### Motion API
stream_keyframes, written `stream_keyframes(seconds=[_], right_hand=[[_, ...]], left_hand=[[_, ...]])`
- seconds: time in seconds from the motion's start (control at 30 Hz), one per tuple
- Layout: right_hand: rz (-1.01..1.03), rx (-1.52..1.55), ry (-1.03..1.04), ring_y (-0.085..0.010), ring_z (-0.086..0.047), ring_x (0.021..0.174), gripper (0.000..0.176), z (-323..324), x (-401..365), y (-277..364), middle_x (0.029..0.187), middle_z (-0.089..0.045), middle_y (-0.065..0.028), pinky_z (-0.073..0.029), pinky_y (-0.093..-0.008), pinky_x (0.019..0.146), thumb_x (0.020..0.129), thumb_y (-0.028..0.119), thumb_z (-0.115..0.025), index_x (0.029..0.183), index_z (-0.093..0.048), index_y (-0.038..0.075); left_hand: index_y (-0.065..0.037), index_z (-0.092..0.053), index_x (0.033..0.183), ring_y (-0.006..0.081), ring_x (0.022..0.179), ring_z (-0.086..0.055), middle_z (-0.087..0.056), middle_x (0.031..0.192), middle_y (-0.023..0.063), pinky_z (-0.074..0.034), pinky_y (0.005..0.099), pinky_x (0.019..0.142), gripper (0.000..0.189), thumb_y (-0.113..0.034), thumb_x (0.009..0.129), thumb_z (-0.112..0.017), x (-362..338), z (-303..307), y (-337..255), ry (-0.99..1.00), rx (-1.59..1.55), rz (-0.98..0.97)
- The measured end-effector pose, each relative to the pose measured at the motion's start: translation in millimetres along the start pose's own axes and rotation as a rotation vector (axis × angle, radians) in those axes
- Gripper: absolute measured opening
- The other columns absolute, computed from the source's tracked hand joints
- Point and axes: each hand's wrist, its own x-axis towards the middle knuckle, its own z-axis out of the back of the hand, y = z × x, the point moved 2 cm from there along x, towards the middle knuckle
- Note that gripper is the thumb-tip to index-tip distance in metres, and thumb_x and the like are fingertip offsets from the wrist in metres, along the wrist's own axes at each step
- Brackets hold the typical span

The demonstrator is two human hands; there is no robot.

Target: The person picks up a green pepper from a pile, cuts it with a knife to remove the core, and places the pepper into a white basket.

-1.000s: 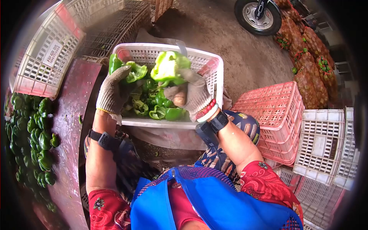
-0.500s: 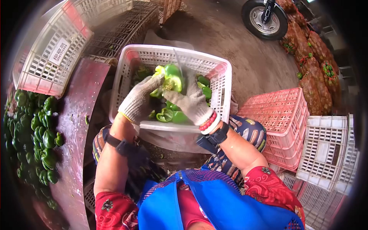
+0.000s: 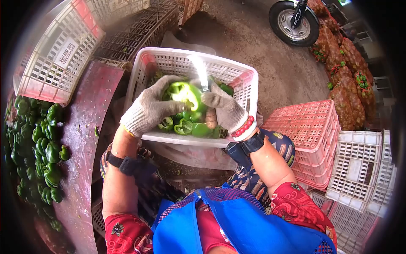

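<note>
My left hand (image 3: 148,105), in a pale knitted glove, grips a cut green pepper (image 3: 182,93) whose light inner side shows. Close by on its right, my gloved right hand (image 3: 226,106) is closed round a knife (image 3: 200,71); the shiny blade points up and away, and a brown handle end shows below the fingers. Both hands are over a white plastic crate (image 3: 192,141). Inside it lie several green peppers and cut pieces (image 3: 184,126), partly hidden by my hands.
Whole green peppers (image 3: 51,152) lie in a heap at the left, beside a reddish board (image 3: 82,127). A white crate (image 3: 63,53) stands upper left. Stacked pink crates (image 3: 300,127) and white crates (image 3: 355,165) are at the right. Beyond are a wheel (image 3: 294,23) and filled net sacks (image 3: 347,84).
My hands have moved slightly apart, the right one to the right. The pepper is turned and lower, and the knife blade now glints, with its handle end in view.
</note>
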Motion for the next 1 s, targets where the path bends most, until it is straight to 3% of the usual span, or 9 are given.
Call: stream_keyframes(seconds=[0.1,0.2,0.37,0.4,0.6,0.77,0.87,0.97,1.0], right_hand=[[-0.163,-0.197,-0.004,-0.0053,-0.049,0.044,0.064,-11.5,-13.1,20.6,0.101,-0.064,-0.0023,-0.046,-0.0186,0.047,0.096,0.039,-0.073,0.145,-0.048,0.007],[-0.177,-0.040,-0.026,-0.0049,-0.051,0.046,0.049,-6.2,-0.8,-10.0,0.089,-0.065,-0.0007,-0.038,-0.0167,0.038,0.098,0.039,-0.069,0.132,-0.055,0.007],[-0.139,0.247,-0.161,-0.0078,-0.062,0.062,0.035,-3.5,11.4,-40.3,0.086,-0.068,-0.0019,-0.050,-0.0230,0.050,0.097,0.028,-0.072,0.122,-0.058,0.008],[-0.142,0.331,-0.228,-0.0084,-0.064,0.066,0.033,-11.1,11.0,-38.2,0.087,-0.069,-0.0020,-0.053,-0.0245,0.054,0.096,0.025,-0.073,0.122,-0.058,0.009],[-0.144,0.461,-0.172,-0.0105,-0.068,0.077,0.022,0.5,14.9,-58.5,0.090,-0.070,0.0003,-0.056,-0.0256,0.065,0.098,0.026,-0.071,0.115,-0.065,0.013],[-0.174,0.519,-0.220,-0.0119,-0.069,0.077,0.018,-4.8,11.5,-45.4,0.092,-0.072,0.0007,-0.057,-0.0276,0.062,0.100,0.026,-0.070,0.113,-0.068,0.015],[-0.169,0.544,-0.288,-0.0114,-0.066,0.068,0.018,-18.9,8.7,-30.8,0.088,-0.070,0.0002,-0.053,-0.0274,0.053,0.099,0.027,-0.070,0.112,-0.068,0.014],[-0.139,0.445,-0.208,-0.0101,-0.058,0.053,0.023,-4.5,10.6,-39.9,0.081,-0.067,-0.0001,-0.044,-0.0257,0.040,0.098,0.028,-0.071,0.114,-0.066,0.013],[-0.124,0.405,-0.179,-0.0097,-0.054,0.049,0.025,0.5,11.2,-43.3,0.078,-0.065,0.0000,-0.041,-0.0252,0.037,0.097,0.028,-0.071,0.116,-0.064,0.013]], left_hand=[[-0.004,-0.056,0.144,0.0132,0.111,-0.064,-0.069,0.123,0.0037,-0.054,0.0296,0.097,0.067,-0.006,0.082,-0.084,-1.1,-2.3,2.1,0.145,0.030,-0.014],[-0.006,-0.066,0.132,0.0180,0.099,-0.070,-0.075,0.109,0.0108,-0.055,0.0337,0.090,0.053,-0.009,0.082,-0.082,1.5,-0.8,12.7,0.029,0.207,-0.139],[-0.008,-0.069,0.129,0.0290,0.101,-0.074,-0.074,0.109,0.0198,-0.057,0.0376,0.090,0.049,-0.009,0.081,-0.078,4.2,-23.2,24.6,-0.308,0.526,-0.270],[-0.009,-0.069,0.127,0.0368,0.103,-0.072,-0.073,0.111,0.0208,-0.057,0.0417,0.090,0.046,-0.005,0.082,-0.071,4.0,-28.5,24.9,-0.352,0.570,-0.309],[-0.010,-0.069,0.121,0.0399,0.096,-0.069,-0.072,0.102,0.0181,-0.056,0.0501,0.084,0.044,-0.001,0.078,-0.065,5.0,-54.0,34.4,-0.577,0.869,-0.373],[-0.009,-0.068,0.119,0.0410,0.097,-0.068,-0.072,0.103,0.0170,-0.055,0.0518,0.085,0.044,-0.004,0.075,-0.067,7.9,-58.3,30.2,-0.608,0.988,-0.436],[-0.006,-0.067,0.115,0.0344,0.091,-0.070,-0.071,0.099,0.0163,-0.057,0.0449,0.083,0.038,-0.004,0.077,-0.070,10.0,-60.7,34.3,-0.670,1.018,-0.500],[-0.004,-0.067,0.113,0.0196,0.088,-0.068,-0.071,0.097,0.0103,-0.057,0.0338,0.081,0.033,-0.004,0.080,-0.072,14.2,-46.5,33.9,-0.530,0.407,-0.228],[-0.003,-0.067,0.113,0.0090,0.089,-0.063,-0.070,0.098,0.0030,-0.054,0.0257,0.081,0.031,-0.004,0.083,-0.072,17.9,-38.2,38.1,-0.389,0.081,-0.062]])
